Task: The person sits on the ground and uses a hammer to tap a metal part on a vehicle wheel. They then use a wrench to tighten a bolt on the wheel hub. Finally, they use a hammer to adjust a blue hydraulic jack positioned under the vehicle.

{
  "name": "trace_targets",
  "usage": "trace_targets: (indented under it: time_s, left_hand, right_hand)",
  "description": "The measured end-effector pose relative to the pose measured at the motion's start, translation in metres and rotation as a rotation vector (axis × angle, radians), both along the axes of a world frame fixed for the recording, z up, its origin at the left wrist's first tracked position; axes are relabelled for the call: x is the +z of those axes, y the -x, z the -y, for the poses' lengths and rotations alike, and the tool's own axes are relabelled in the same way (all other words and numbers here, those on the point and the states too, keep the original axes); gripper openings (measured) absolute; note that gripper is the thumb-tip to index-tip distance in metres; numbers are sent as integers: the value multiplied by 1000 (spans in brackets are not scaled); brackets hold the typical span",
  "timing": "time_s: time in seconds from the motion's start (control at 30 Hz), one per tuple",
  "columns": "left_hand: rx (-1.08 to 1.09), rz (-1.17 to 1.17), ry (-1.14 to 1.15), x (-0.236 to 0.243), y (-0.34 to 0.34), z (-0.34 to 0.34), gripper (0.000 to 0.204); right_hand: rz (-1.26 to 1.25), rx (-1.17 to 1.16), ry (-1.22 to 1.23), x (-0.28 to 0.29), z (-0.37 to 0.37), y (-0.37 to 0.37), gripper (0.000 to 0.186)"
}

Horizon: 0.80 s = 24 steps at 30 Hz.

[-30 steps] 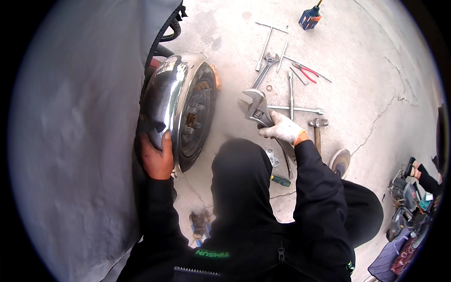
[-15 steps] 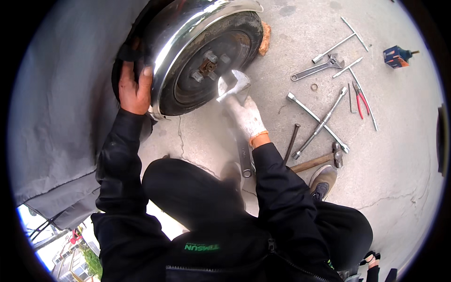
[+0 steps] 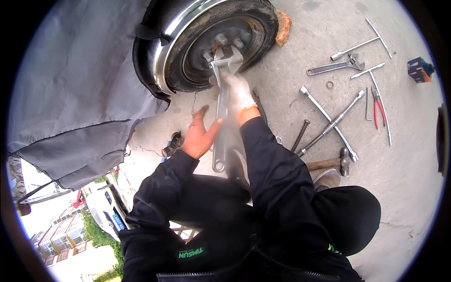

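My right hand, in a white glove with an orange cuff, grips a large adjustable wrench just below its jaw. The jaw is up at the hub of the wheel; whether it sits around the hub nut cannot be made out. Down by the wrench's handle, my bare left hand is open, thumb and fingers spread. Its thumb comes close to the handle, and contact is unclear. Bolts show on the rusty hub, and a chrome fender curves around the tyre.
A grey cover drapes along the left. Right of me on the concrete lie a cross wrench, a smaller adjustable wrench, T-handle wrenches, red pliers, a hammer and a small box. A brick touches the tyre.
The wrench jaw has come up to the wheel hub in my right hand. My left hand has let go of the fender's edge and moved down beside the wrench handle. The view has shifted.
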<state>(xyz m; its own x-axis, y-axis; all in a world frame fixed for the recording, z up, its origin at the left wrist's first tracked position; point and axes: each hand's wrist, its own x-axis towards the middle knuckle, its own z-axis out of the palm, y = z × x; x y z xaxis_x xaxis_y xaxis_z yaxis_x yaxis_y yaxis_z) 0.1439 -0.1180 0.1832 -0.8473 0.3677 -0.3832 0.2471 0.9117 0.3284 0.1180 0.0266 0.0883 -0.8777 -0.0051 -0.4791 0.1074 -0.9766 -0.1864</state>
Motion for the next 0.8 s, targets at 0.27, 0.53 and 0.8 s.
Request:
trace_targets:
  time_s: [0.27,0.53,0.8]
  left_hand:
    - [541,695,-380,26,-9,-17,39]
    - [534,699,-458,18,-4,-4,37]
    - [571,616,-603,-40,-37,-12,45]
  right_hand:
    - [-159,-161,580,6,14,6,24]
    - [-164,-165,572,-1,26,19,28]
    - [39,18,-80,18,2,-6,33]
